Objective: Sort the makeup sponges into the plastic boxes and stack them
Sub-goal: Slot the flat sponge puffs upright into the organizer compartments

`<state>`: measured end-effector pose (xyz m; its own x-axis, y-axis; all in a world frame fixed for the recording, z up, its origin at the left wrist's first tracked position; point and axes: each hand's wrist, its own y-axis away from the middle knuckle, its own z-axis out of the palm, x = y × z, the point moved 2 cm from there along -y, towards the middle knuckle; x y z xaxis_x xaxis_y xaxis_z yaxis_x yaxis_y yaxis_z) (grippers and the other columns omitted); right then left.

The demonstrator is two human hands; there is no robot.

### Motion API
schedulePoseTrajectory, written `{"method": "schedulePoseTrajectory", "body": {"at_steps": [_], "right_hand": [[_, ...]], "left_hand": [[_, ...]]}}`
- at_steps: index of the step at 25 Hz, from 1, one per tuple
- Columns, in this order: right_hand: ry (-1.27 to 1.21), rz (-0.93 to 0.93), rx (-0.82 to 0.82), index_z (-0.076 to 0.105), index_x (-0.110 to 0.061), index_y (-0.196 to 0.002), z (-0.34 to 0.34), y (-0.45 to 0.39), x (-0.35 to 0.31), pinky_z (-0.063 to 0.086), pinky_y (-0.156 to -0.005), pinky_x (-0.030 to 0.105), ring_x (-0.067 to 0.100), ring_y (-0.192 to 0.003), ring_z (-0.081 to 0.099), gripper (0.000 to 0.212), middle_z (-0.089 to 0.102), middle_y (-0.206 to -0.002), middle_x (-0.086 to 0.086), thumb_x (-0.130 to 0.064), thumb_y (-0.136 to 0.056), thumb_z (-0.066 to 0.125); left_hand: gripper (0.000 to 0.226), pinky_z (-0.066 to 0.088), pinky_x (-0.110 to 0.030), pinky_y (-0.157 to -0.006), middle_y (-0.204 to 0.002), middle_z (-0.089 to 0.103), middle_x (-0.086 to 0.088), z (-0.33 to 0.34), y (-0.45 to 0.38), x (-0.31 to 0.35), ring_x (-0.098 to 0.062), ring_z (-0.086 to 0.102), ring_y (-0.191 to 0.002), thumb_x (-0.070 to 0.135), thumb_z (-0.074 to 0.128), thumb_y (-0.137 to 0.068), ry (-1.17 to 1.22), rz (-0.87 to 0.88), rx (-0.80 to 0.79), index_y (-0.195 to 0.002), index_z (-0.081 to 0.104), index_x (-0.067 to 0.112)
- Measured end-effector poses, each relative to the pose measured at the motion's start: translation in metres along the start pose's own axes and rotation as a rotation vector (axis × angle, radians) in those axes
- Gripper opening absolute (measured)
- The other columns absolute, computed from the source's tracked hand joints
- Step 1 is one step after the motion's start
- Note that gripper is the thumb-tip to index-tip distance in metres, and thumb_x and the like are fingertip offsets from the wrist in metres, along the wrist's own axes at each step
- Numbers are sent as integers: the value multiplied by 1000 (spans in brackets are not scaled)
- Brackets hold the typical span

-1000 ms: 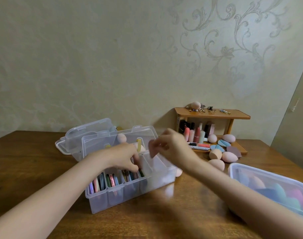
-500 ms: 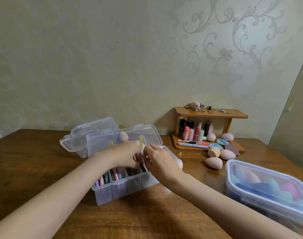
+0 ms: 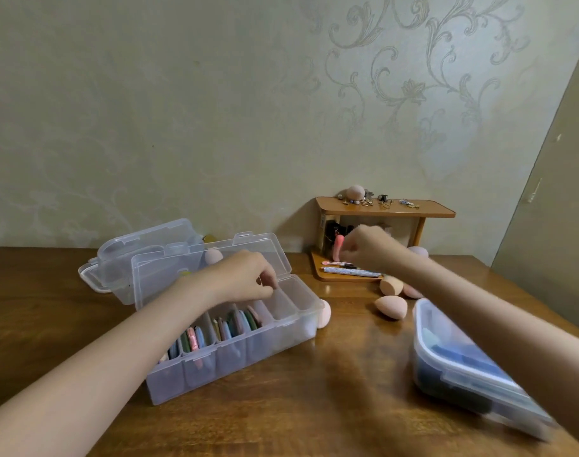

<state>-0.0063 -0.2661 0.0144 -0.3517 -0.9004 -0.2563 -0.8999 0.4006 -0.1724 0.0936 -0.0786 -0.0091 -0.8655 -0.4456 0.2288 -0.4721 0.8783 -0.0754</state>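
A clear divided box (image 3: 232,364) stands open on the wooden table (image 3: 331,407), its left compartments filled with flat coloured sponges (image 3: 238,321) and its right ones bare. My left hand (image 3: 248,278) hovers over the middle compartments, fingers curled down at the back rim; I cannot make out whether it pinches anything. My right hand (image 3: 370,249) is blurred, reaching over the lower board of a small wooden shelf (image 3: 385,207), fingers loosely bent, nothing visible in them. Peach egg sponges (image 3: 392,307) lie loose just below it.
A second clear box (image 3: 143,245) sits behind the open lid (image 3: 215,258). A lidded container (image 3: 452,357) holding blue sponges lies under my right forearm. One pink sponge (image 3: 324,313) leans against the divided box's right end. Pens and lipsticks crowd the shelf.
My right hand has left the divided box and swung right to the shelf; the pink flat sponge it held is gone from it. My left hand stays over the box.
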Motion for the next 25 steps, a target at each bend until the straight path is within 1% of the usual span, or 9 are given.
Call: {"method": "schedulePoseTrajectory", "body": {"at_steps": [3,5,8,10,13,17,21,23,25], "right_hand": [[74,250,-51,66,0,-102,-7,-24,73,41,-57,18,17,-78,57,20,68,-102,14,-11,-92,52],[129,379,-88,63,1,-108,-6,-31,110,41,-59,19,20,-85,58,22,67,-110,15,-9,-91,53],[272,541,-233,52,-2,-116,1,-28,139,47,-85,27,19,-93,49,26,58,-120,12,-13,-93,53],[309,631,-328,43,-4,-115,10,-26,149,43,-95,27,19,-96,44,23,49,-112,10,-16,-96,48],[236,678,-387,43,-1,-130,25,-27,160,45,-79,26,18,-95,48,38,49,-104,11,-23,-99,40],[59,665,-204,44,-4,-128,25,-26,154,39,-62,24,19,-89,47,34,48,-98,11,-15,-97,46],[117,493,52,56,-1,-98,5,-29,140,47,-66,30,23,-80,55,14,53,-79,8,-10,-90,50],[54,367,185,54,-5,-86,-10,-30,109,42,-54,27,23,-71,53,5,55,-79,9,-6,-87,49],[-20,204,266,62,0,-88,-19,-30,64,43,-52,25,21,-66,53,15,62,-81,12,-4,-87,47]], "left_hand": [[24,47,-21,-84,-98,67,7,11,-17,12,-6,58,-90,22,58,-86,-3,47,-15,-105,72,21],[21,45,-21,-80,-87,61,11,15,-24,13,-4,55,-84,23,60,-85,-22,63,-34,-102,73,22],[19,45,-19,-80,-85,61,12,15,-29,12,-2,55,-83,21,61,-85,24,67,-109,-98,74,22],[20,43,-15,-75,-87,64,12,15,-31,14,-1,55,-80,20,59,-86,44,75,-175,-98,74,22],[20,37,-12,-61,-71,56,19,16,-34,16,0,52,-66,19,58,-86,29,65,-217,-97,75,21],[20,39,-15,-61,-82,62,7,18,-33,19,-5,52,-70,19,57,-86,29,36,-215,-94,75,19],[22,37,-11,-56,-78,59,11,18,-27,25,-3,51,-67,18,53,-87,-17,21,-187,-100,72,20],[26,45,-18,-67,-87,64,8,16,-22,28,-5,56,-76,17,52,-88,-21,24,-143,-108,69,22],[30,48,-26,-78,-99,66,4,10,-16,25,-11,59,-87,16,51,-89,-14,6,-60,-115,65,24]]}}
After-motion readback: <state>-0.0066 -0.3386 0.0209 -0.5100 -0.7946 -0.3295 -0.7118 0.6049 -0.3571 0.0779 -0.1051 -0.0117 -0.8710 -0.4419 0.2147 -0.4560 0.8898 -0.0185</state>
